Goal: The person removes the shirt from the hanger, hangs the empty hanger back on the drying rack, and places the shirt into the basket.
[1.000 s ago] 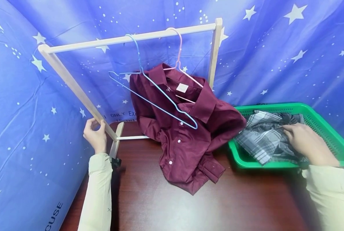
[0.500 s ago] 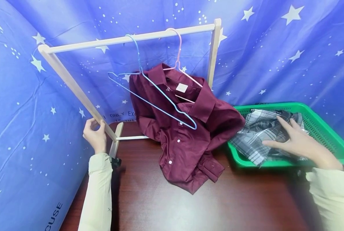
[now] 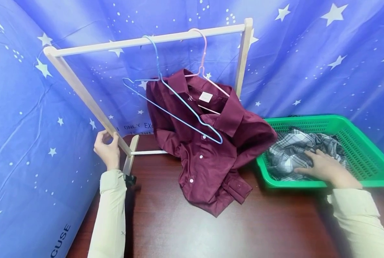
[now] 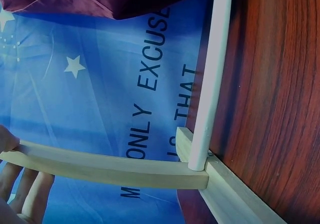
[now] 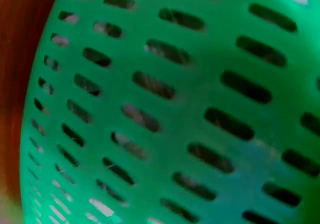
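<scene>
Our left fingers (image 4: 37,199) grip the rack post (image 3: 79,91); our right fingers (image 3: 317,158) lie loose on the plaid cloth (image 3: 286,152). It seems soft, light; we'd pinch a fold at its left.

Clothed on the left in a long, pale cream sleeve of plain cloth (image 3: 109,218), lightly creased, with a wide cuff of the same cloth (image 3: 111,180) and, farther up toward the elbow, a small, dark, x-shaped mark (image 3: 123,233). Fitted beside the left cuff with a black, blocky device (image 3: 130,180), too small to read in detail. Clothed on the right in a matching pale cream sleeve (image 3: 364,224) with a broad cuff (image 3: 353,203); bare at left hand (image 3: 108,150) and right hand (image 3: 327,168).
</scene>
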Tool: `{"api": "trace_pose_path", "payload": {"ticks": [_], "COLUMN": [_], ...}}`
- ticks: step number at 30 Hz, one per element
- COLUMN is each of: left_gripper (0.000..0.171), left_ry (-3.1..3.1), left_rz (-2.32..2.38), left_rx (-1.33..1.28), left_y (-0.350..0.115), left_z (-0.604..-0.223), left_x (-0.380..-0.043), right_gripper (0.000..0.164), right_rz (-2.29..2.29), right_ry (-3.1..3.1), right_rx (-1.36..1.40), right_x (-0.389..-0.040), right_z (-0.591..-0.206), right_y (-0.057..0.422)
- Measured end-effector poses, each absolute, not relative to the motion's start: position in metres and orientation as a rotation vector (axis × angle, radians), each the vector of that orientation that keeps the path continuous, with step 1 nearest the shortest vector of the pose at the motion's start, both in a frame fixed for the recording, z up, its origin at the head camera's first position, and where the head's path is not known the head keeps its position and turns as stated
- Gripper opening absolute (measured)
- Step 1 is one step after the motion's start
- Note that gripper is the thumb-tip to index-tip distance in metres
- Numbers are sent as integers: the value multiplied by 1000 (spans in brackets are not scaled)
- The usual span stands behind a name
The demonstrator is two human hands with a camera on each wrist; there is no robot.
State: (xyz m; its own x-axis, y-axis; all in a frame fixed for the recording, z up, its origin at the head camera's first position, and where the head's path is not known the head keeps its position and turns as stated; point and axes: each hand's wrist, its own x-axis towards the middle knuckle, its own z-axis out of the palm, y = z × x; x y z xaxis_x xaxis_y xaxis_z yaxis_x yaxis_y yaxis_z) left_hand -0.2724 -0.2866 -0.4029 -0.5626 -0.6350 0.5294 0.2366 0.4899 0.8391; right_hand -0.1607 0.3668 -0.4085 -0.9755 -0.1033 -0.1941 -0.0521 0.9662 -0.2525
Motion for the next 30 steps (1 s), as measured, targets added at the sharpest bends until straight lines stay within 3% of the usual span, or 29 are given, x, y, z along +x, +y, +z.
{"api": "trace_pose_path", "payload": {"ticks": [10, 18, 30], "left_gripper": [19, 19, 19], "left_ry": [-1823, -1819, -1829], "left_rz": [-1205, -1208, -1217], "left_rx": [325, 316, 329], "left_y": [-287, -287, -287], "left_z": [-401, -401, -401], "left_x": [-271, -271, -269], "right_gripper": [109, 115, 67], "right_rz": [-309, -344, -782], "right_ry": [2957, 3086, 3385], "right_rx": [-104, -143, -217], "right_x": [-160, -154, -151], "right_z": [-407, -371, -311], "right_y": [363, 349, 286]}}
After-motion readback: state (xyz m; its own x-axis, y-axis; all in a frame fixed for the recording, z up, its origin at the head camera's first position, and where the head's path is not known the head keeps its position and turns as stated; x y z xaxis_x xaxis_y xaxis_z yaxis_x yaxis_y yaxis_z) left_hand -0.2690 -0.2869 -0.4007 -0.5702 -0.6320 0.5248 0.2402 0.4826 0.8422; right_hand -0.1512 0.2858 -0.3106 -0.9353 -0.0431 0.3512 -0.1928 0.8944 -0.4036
